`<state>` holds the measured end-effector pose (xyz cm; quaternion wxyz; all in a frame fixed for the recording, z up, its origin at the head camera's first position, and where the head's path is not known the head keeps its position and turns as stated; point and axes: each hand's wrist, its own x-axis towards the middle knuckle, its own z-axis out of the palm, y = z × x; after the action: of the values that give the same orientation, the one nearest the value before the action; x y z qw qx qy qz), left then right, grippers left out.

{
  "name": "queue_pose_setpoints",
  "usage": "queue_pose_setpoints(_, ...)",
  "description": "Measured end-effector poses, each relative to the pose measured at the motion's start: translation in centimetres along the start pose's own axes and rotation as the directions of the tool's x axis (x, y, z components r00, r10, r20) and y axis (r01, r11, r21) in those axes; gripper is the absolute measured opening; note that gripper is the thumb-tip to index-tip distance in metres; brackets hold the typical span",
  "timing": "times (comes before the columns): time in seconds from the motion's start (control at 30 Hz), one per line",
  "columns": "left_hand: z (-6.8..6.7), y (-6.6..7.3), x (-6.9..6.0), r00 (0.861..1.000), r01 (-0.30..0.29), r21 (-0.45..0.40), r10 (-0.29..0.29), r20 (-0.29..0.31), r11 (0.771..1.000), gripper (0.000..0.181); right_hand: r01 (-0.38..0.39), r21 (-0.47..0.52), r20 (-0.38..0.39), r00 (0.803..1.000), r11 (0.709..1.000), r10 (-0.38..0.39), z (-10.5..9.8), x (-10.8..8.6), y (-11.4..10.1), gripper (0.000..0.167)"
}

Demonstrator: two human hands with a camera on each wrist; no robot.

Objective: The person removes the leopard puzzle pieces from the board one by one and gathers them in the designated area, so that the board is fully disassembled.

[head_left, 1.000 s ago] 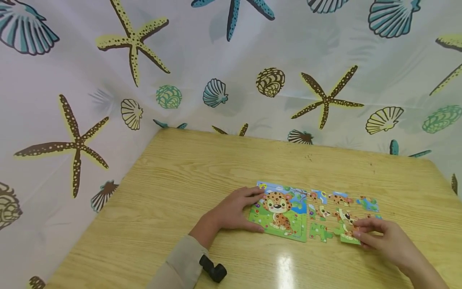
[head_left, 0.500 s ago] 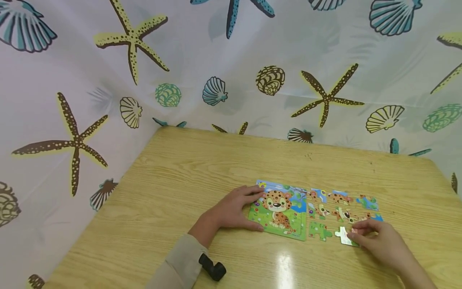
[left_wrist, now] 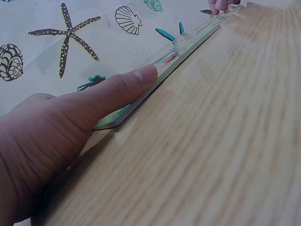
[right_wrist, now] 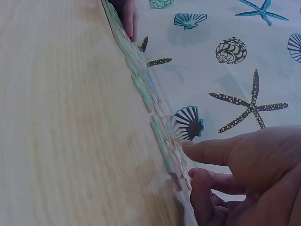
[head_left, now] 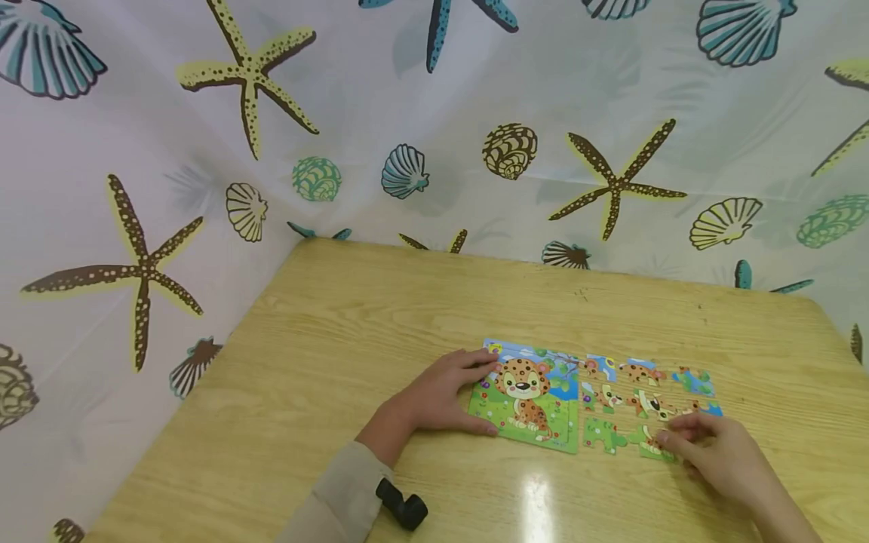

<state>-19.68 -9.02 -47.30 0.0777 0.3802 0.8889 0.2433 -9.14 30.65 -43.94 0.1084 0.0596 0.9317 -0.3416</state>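
Note:
My left hand (head_left: 444,394) rests on the left side of a puzzle board (head_left: 553,436) printed with a spotted leopard cub. Its thumb lies along the board's near edge in the left wrist view, and the other fingers lie over the upper left corner. To the right of the board, my right hand (head_left: 723,452) pinches the right side of a jigsaw piece (head_left: 648,443) showing green grass and the cub's feet. That piece lies low and nearly flat beside a green corner piece (head_left: 600,436). In the right wrist view, the right hand's (right_wrist: 254,174) fingers are curled, with the tips by the pieces.
Several loose jigsaw pieces lie in rows right of the board, among them a blue and green piece (head_left: 694,381) and a cub-face piece (head_left: 606,397). The wooden table (head_left: 353,339) meets a shell-and-starfish curtain (head_left: 448,188). A black object (head_left: 402,505) sits by the left sleeve.
The grass-and-feet piece in my right hand has come down from a tilt, showing glare half a second ago, to nearly flat beside the corner piece. My left hand stays on the board.

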Motion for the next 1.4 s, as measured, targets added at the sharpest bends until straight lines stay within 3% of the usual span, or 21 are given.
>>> queue_pose_setpoints(0.07,-0.1,0.0,0.0,1.000,0.005,0.008,-0.004,-0.002,1.000,0.101,-0.002,0.022,0.005,1.000,1.000,0.002,-0.1,0.0,-0.4,0.049)
queue_pose_setpoints(0.23,0.0,-0.2,0.1,1.000,-0.001,0.028,0.001,-0.010,1.000,0.100,0.069,0.108,0.050,0.996,0.992,-0.074,0.5,0.4,-2.3,0.046)
queue_pose_setpoints(0.37,0.2,-0.2,0.1,1.000,-0.005,0.027,0.005,0.008,1.000,0.100,0.074,0.244,0.132,0.985,0.967,-0.109,1.6,0.7,-3.8,0.043)
queue_pose_setpoints(0.6,0.4,-0.2,0.0,1.000,-0.015,0.036,0.014,0.010,0.999,0.100,0.128,0.358,0.199,0.957,0.925,-0.209,3.5,1.3,-6.4,0.046)
queue_pose_setpoints(0.73,0.3,-0.2,-0.2,1.000,-0.013,0.030,0.013,-0.001,0.999,0.100,0.203,0.339,0.189,0.942,0.919,-0.278,4.8,1.5,-8.3,0.047)
queue_pose_setpoints(0.9,0.3,-0.2,-0.1,1.000,-0.004,0.026,0.004,-0.002,1.000,0.101,0.217,0.222,0.155,0.955,0.951,-0.254,5.9,1.5,-9.8,0.044)
queue_pose_setpoints(1.03,0.4,0.0,0.1,1.000,-0.001,0.023,0.001,-0.005,1.000,0.101,0.207,0.141,0.143,0.963,0.968,-0.227,6.1,1.5,-10.0,0.041)
queue_pose_setpoints(1.4,0.3,0.0,0.2,1.000,-0.007,0.026,0.007,-0.008,1.000,0.100,0.224,0.116,0.121,0.964,0.968,-0.238,6.3,1.7,-9.9,0.036)
